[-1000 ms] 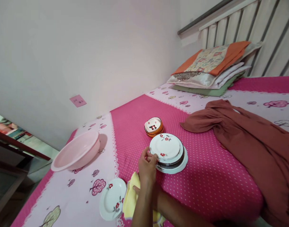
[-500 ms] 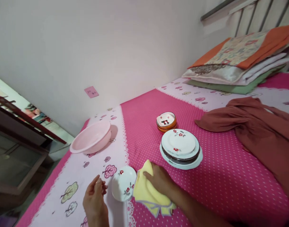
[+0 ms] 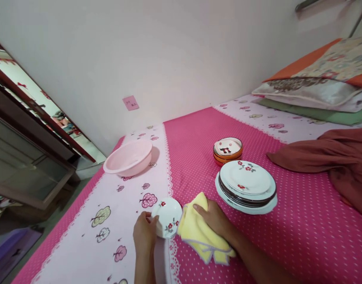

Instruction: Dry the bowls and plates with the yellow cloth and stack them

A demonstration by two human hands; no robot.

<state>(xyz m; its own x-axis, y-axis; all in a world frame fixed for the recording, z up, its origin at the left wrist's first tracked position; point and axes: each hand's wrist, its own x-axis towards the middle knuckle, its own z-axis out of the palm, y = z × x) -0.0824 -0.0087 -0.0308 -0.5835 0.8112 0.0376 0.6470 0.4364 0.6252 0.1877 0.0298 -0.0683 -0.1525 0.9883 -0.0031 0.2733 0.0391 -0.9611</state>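
Left hand [image 3: 144, 232] grips edge of small plate [image 3: 168, 217]; right hand [image 3: 214, 217] rests flat, fingers spread, on yellow cloth [image 3: 198, 236].

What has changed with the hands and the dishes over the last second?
The left hand left the stack of plates, came back toward the person and took the small flowered plate by its edge in its grip. The right hand stayed on the yellow cloth. The plate stack, orange bowls and pink basin stayed put.
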